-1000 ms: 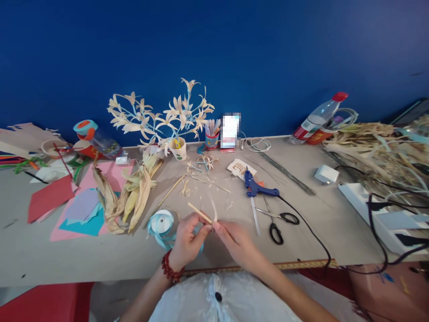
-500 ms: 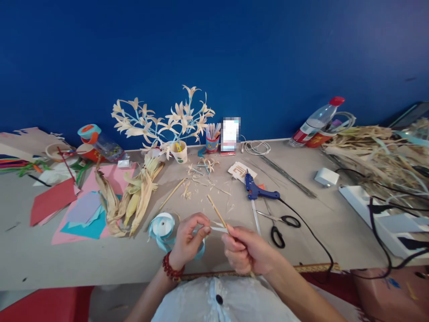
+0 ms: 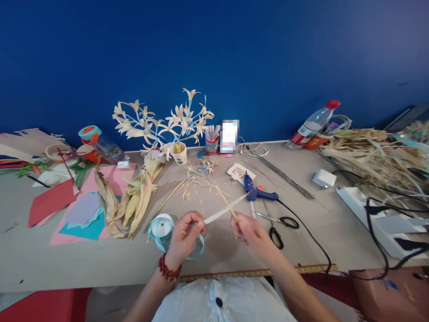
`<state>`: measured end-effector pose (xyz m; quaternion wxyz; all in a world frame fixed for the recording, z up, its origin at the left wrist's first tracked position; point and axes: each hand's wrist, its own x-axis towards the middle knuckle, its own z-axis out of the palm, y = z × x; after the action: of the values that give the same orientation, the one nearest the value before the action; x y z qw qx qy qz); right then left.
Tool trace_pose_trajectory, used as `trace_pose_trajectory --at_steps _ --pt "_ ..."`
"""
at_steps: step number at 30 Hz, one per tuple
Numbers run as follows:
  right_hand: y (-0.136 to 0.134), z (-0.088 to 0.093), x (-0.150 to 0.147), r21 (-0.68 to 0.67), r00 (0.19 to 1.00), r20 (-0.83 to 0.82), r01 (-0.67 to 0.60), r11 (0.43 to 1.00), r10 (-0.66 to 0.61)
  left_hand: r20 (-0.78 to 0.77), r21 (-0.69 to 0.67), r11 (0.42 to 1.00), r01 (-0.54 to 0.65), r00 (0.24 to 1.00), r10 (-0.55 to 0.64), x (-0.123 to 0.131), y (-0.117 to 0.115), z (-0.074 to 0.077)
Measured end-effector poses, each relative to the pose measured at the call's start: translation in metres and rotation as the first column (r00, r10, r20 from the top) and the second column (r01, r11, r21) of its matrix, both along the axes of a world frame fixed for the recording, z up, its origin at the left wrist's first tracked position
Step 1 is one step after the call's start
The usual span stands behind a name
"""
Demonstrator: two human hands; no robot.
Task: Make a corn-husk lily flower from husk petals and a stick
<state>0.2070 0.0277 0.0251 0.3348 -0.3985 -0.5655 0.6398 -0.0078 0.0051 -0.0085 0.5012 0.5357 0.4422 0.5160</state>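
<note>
My left hand [image 3: 185, 232], with a red bead bracelet at the wrist, pinches one end of a pale strip of corn husk [image 3: 217, 215]. That strip slants up and to the right, crossing a thin wooden stick [image 3: 223, 198]. Closed around the stick's lower end is my right hand [image 3: 250, 230]. Whether strip and stick touch where they cross, I cannot tell. A roll of light blue ribbon [image 3: 161, 227] lies beside my left hand. Beyond my right hand are a blue glue gun [image 3: 256, 192] and black-handled scissors [image 3: 279, 223].
Husk flowers stand in a paper cup [image 3: 179, 154] at the back. Dried corn husks [image 3: 134, 201] lie on coloured paper to the left. Metal wires [image 3: 288, 179], a power strip [image 3: 368, 219] and a husk pile [image 3: 378, 156] are on the right.
My right hand has shifted slightly right and up with the stick. The husk strip, short between my hands before, now reaches past the stick toward the glue gun.
</note>
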Motion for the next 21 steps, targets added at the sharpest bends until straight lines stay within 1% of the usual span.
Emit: trace_pose_trajectory --at_steps 1,2,4,7,9,11,13,15,16,17,19,21 --pt "-0.002 -0.001 -0.006 0.095 0.991 0.134 -0.015 0.995 0.002 -0.036 0.009 1.0 -0.01 0.999 0.011 0.001 -0.001 0.003" --pt "-0.004 -0.001 -0.013 0.165 0.971 0.238 -0.055 0.985 0.015 -0.08 0.017 1.0 -0.02 0.997 0.022 0.003 -0.002 0.006" --pt "-0.008 -0.001 -0.026 0.23 0.927 0.374 -0.126 0.965 0.032 -0.176 0.04 0.998 -0.043 0.983 0.05 0.006 -0.004 0.011" --pt "-0.012 -0.001 -0.038 0.251 0.887 0.462 -0.139 0.958 0.007 -0.302 0.096 0.993 -0.071 0.948 0.097 0.008 -0.006 0.012" --pt "-0.011 -0.004 -0.04 0.247 0.892 0.452 -0.131 0.96 0.006 -0.359 0.144 0.987 -0.074 0.925 0.122 0.008 -0.008 0.011" --pt "-0.01 -0.008 -0.04 0.217 0.925 0.378 -0.129 0.968 0.038 -0.393 0.19 0.98 -0.06 0.91 0.132 0.006 -0.008 0.01" --pt "-0.008 -0.013 -0.039 0.137 0.963 0.255 -0.13 0.982 0.092 -0.407 0.224 0.974 -0.03 0.905 0.122 0.005 -0.009 0.01" --pt "-0.007 -0.016 -0.038 -0.006 0.985 0.099 -0.143 0.99 0.143 -0.397 0.247 0.969 0.004 0.913 0.097 0.004 -0.009 0.01" --pt "-0.007 -0.017 -0.037 -0.094 0.987 0.016 -0.161 0.983 0.163 -0.387 0.253 0.967 0.022 0.919 0.08 0.004 -0.008 0.01" --pt "-0.006 -0.016 -0.036 -0.183 0.982 -0.063 -0.186 0.965 0.177 -0.375 0.258 0.966 0.035 0.924 0.067 0.003 -0.008 0.011" --pt "-0.005 -0.012 -0.032 -0.328 0.963 -0.196 -0.244 0.913 0.187 -0.351 0.253 0.967 0.038 0.935 0.055 0.002 -0.006 0.01" --pt "-0.004 -0.007 -0.027 -0.406 0.933 -0.307 -0.309 0.86 0.19 -0.32 0.231 0.972 0.035 0.947 0.042 -0.001 -0.004 0.009"
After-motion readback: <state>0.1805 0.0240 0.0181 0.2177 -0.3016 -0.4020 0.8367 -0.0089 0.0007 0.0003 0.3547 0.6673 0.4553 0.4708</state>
